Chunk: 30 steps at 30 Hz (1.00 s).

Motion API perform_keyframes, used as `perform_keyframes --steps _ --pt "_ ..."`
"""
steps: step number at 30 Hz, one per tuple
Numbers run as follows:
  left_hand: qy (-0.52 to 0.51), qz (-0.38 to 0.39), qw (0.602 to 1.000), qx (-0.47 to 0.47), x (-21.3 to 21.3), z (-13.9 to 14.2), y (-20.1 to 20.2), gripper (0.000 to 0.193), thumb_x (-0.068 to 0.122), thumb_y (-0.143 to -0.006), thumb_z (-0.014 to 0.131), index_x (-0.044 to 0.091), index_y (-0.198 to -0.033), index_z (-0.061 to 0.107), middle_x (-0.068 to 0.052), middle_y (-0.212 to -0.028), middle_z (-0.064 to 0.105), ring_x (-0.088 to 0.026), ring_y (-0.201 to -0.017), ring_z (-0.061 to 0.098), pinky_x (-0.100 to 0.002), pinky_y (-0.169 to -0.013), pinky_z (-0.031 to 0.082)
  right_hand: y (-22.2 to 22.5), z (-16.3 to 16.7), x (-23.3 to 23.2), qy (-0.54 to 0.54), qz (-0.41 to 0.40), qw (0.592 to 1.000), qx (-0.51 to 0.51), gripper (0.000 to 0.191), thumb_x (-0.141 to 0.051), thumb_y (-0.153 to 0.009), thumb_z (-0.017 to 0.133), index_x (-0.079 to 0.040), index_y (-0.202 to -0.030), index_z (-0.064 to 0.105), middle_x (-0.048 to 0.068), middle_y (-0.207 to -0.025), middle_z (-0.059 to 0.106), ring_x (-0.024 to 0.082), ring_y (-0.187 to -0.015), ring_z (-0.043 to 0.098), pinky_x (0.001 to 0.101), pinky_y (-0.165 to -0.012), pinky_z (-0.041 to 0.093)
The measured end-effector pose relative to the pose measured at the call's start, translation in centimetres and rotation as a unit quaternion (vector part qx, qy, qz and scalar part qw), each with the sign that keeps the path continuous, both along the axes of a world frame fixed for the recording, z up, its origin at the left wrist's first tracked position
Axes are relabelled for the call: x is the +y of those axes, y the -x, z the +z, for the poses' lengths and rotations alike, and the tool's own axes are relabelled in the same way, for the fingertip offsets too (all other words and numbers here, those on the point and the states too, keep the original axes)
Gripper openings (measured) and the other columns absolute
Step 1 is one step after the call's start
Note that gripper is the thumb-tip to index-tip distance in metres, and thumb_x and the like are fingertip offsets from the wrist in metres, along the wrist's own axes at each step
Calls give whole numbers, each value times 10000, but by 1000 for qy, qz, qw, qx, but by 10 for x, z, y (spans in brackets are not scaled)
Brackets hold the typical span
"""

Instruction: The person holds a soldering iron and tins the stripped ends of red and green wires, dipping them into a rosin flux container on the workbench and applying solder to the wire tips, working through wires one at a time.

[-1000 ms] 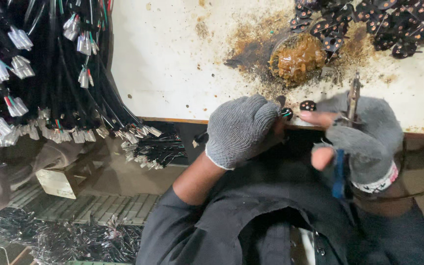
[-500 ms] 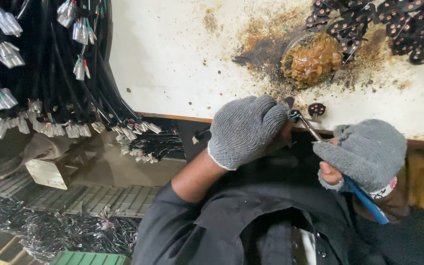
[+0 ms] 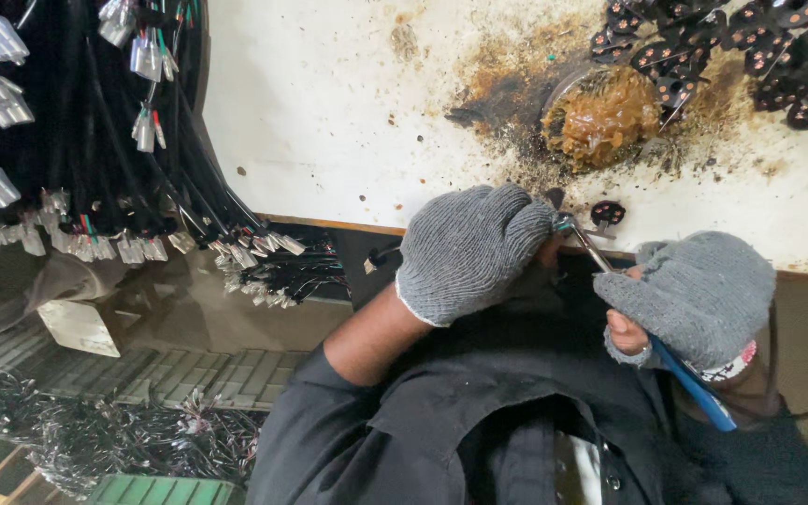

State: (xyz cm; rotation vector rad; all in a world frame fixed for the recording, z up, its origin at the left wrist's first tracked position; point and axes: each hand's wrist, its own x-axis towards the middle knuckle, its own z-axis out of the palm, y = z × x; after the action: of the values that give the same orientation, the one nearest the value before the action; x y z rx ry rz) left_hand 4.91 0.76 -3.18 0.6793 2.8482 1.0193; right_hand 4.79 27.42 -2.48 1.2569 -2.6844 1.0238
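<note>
Blue-handled tool [image 3: 694, 388] gripped in closed right hand [image 3: 694, 295], tip seemingly at left hand [image 3: 469, 248]

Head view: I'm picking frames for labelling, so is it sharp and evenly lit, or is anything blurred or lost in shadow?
Head view: the gloved left hand and right hand are sharp; the white tabletop is bright, without harsh glare; the black cable bundle at left and the dark jacket lose detail in shadow; straight edges bend slightly toward the frame's borders.

Bright, even overhead light on the white tabletop [image 3: 348, 112]; deep shadow below its edge, mild blur at the frame corners, no glare.
</note>
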Motion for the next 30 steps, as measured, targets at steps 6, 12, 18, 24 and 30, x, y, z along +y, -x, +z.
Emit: perform_keyframes --steps 6,12,18,24,30 --pt "-7 6 1000 -6 1 1 2 213 304 -916 739 130 -982 635 -86 -856 588 -300 -754 629 -460 -628 477 0 5 -3 4 -13 1000 -5 184 -331 -884 731 -165 -887 811 32 -688 645 274 -667 652 453 -631 517" --pt "-18 8 1000 -2 1 4 4 224 303 -894 754 128 -968 636 -86 -846 581 -302 -740 623 -458 -625 474 0 6 -5 58 -42 997 -29 247 -348 -905 744 -112 -844 784 46 -690 631 284 -687 659 427 -647 522" --pt "-24 5 1000 -9 0 7 5 268 337 -865 775 131 -956 629 -89 -842 576 -303 -733 617 -458 -621 472 1 1 -4 77 -33 996 -9 267 -335 -891 730 -77 -835 772 74 -696 634 308 -693 667 433 -641 523" --pt "-13 5 1000 -8 1 7 5 283 344 -863 774 125 -969 630 -94 -855 571 -304 -736 617 -457 -618 468 -10 2 -3 44 -88 994 -48 162 -227 -908 771 -66 -899 771 84 -782 670 278 -710 655 408 -676 511" --pt "-11 3 1000 -3 0 7 5 285 346 -870 771 121 -978 631 -95 -851 567 -303 -734 617 -460 -616 467 -15 6 -5 52 -145 985 -71 263 -266 -869 806 -22 -956 762 104 -816 697 255 -693 645 348 -632 481"
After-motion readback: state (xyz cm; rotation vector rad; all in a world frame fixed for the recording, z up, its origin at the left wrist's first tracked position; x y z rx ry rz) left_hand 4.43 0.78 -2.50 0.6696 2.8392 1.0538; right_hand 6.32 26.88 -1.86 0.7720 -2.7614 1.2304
